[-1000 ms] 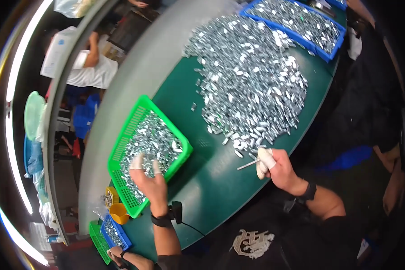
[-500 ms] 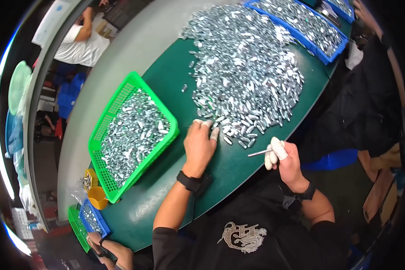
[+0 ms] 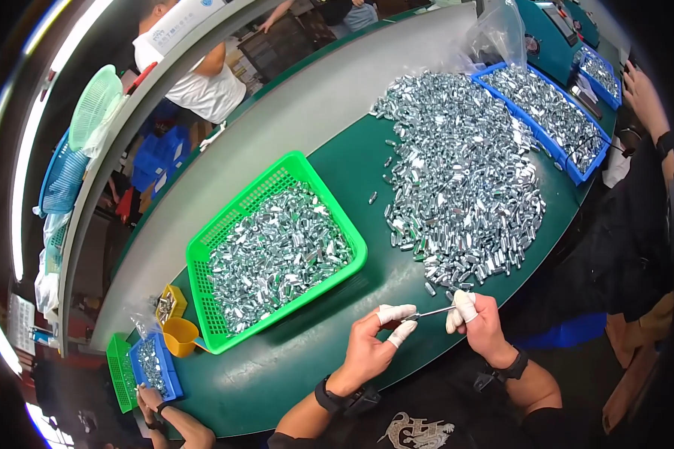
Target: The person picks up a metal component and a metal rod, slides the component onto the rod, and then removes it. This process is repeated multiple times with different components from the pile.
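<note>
My left hand [image 3: 368,346], with white finger cots on its thumb and fingertips, pinches a small silvery metal piece [image 3: 413,317]. Between the thumb and fingers of my right hand [image 3: 484,326], also in finger cots, is a thin metal rod [image 3: 436,310]. The rod points left, and its tip meets the piece at my left fingertips; whether it goes inside cannot be made out. Just beyond my hands spreads a large heap of similar small metal pieces [image 3: 464,187]. Both hands are above the green table [image 3: 277,389] near its front edge.
Left of the heap stands a green plastic basket [image 3: 361,254] full of metal pieces. A yellow scoop [image 3: 180,337] and a blue tray [image 3: 174,374] are at the far left. Another blue tray [image 3: 586,178] borders the heap at right. Co-workers' hands [image 3: 151,396] show at both sides.
My left hand has left the heap's near edge with a metal piece and come to the rod's tip. My right hand still holds the rod. The whole view has shifted.
</note>
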Demonstrator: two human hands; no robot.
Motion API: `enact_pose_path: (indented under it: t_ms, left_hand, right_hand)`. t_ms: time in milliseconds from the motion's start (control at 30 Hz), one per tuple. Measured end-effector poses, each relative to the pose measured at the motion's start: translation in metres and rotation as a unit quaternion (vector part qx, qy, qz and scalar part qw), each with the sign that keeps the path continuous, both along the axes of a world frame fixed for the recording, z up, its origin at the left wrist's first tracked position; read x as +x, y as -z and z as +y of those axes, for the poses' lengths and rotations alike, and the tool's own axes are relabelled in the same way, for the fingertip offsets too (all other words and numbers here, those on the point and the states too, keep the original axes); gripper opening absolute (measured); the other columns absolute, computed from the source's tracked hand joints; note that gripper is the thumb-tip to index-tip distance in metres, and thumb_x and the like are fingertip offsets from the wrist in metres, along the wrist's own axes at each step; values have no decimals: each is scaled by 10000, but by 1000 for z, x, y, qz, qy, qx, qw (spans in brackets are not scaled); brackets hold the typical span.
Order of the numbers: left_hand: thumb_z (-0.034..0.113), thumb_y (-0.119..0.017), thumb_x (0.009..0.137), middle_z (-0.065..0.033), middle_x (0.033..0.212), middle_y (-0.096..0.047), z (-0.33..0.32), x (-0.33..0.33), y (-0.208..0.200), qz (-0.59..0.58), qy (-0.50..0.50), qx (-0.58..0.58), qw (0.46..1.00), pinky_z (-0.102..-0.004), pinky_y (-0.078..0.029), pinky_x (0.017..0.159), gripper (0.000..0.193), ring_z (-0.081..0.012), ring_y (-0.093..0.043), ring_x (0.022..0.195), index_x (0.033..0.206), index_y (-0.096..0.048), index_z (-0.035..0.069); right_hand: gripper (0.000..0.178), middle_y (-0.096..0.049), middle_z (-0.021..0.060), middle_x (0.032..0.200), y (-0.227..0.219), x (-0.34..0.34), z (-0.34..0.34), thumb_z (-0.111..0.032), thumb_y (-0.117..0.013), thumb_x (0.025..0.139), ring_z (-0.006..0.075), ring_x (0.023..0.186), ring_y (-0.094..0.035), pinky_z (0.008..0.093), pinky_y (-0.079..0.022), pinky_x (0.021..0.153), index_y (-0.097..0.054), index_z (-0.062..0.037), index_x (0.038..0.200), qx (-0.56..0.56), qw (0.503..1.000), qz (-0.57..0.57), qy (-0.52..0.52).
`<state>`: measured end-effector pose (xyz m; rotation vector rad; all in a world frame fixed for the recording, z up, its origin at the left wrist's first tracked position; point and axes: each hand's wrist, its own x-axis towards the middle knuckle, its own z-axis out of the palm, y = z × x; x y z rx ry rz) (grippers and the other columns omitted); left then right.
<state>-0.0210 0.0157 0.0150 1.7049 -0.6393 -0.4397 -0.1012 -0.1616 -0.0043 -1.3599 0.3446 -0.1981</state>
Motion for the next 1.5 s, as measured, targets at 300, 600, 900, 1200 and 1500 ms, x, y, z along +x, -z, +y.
enact_pose_path:
  t_ms: [300,600,900,1200,1500]
  left_hand:
    - [-30,-574,800,-80,906,-598,0,20,-5,-19,37,30,999,-264,-448,745,218,-149,-566,827,1014,-586,10]
    - [-36,-544,829,-135,1068,-588,-10,3,-9,262,-18,-130,956,-277,-438,847,207,-154,-566,950,969,-419,51]
    - [-38,-585,803,-139,1005,-589,-5,-6,5,212,10,-70,975,-276,-476,775,206,-170,-572,927,917,-437,50]
    - [-55,-634,760,-98,920,-581,-12,-4,1,251,32,-83,964,-287,-473,779,233,-154,-577,862,904,-469,25]
    - [65,-574,849,-64,875,-575,-7,2,-2,233,80,30,969,-269,-464,714,123,-125,-557,778,942,-514,12]
  right_hand:
    - [391,-520,29,524,-12,15,-1,-205,-411,927,57,457,-412,211,-322,436,-477,-24,586,-37,999,11,-32]
    - [399,-531,26,536,-4,1,0,-218,-394,934,53,454,-407,198,-319,436,-479,-30,592,-7,999,24,-24]
    - [397,-537,19,559,-1,-1,6,-205,-404,934,54,485,-421,211,-340,467,-521,-17,605,67,997,-32,-15]
    - [326,-530,41,549,3,2,14,-164,-430,917,92,496,-464,267,-376,473,-533,9,660,70,994,-21,-77]
    - [291,-538,96,558,0,-2,1,-119,-463,888,174,476,-510,289,-386,469,-531,6,634,-61,992,-80,-82]
